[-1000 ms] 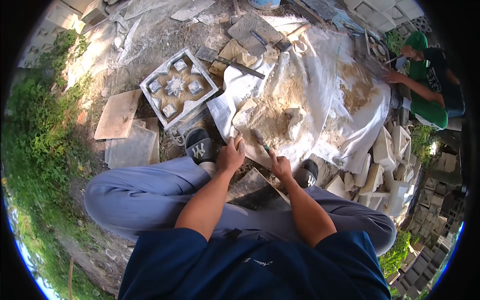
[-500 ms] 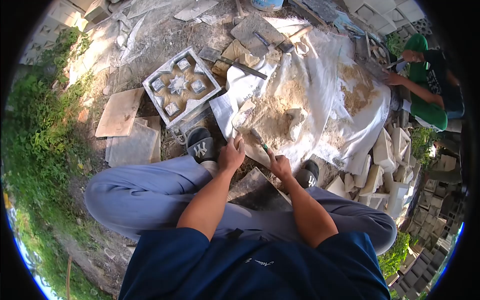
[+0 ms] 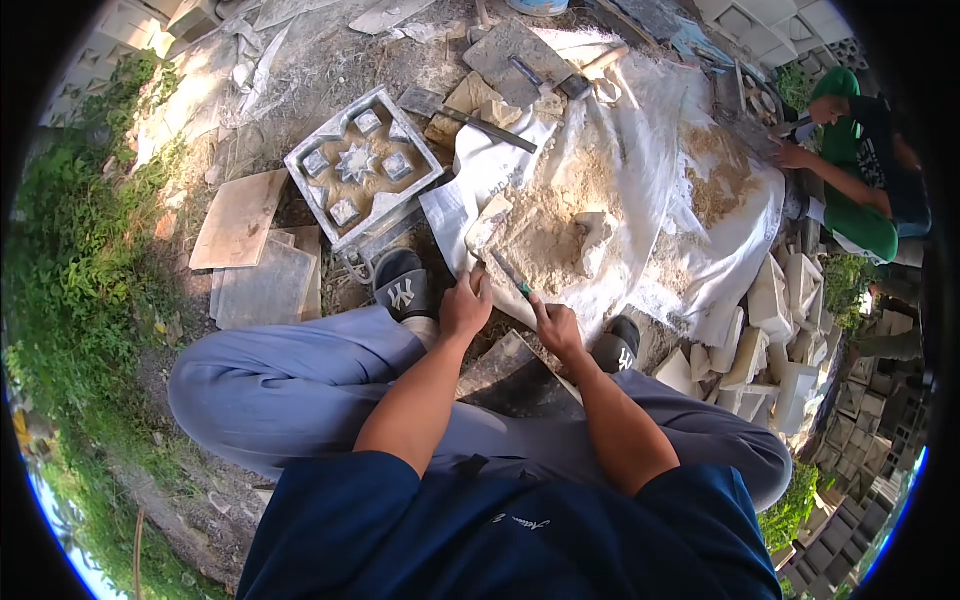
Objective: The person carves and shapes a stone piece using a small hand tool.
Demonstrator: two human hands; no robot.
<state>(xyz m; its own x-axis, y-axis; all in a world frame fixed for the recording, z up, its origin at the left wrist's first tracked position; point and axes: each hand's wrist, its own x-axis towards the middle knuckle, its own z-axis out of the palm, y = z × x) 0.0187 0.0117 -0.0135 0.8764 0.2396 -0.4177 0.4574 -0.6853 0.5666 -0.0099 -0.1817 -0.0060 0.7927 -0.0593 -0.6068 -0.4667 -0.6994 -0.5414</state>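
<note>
While the right hand (image 3: 557,328) is closed around the near end of a thin tool (image 3: 511,271), this tool's long axis points from the hand toward about eleven o'clock, beside the sandy heap (image 3: 545,262). The pale lump (image 3: 488,222) lies just past twelve o'clock from the left hand (image 3: 466,308), the nearer one; whether its gathered fingers grip something, I cannot tell.

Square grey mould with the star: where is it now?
The mould lies upper left in the head view, between flat stacked boards and the white sheet.
</note>
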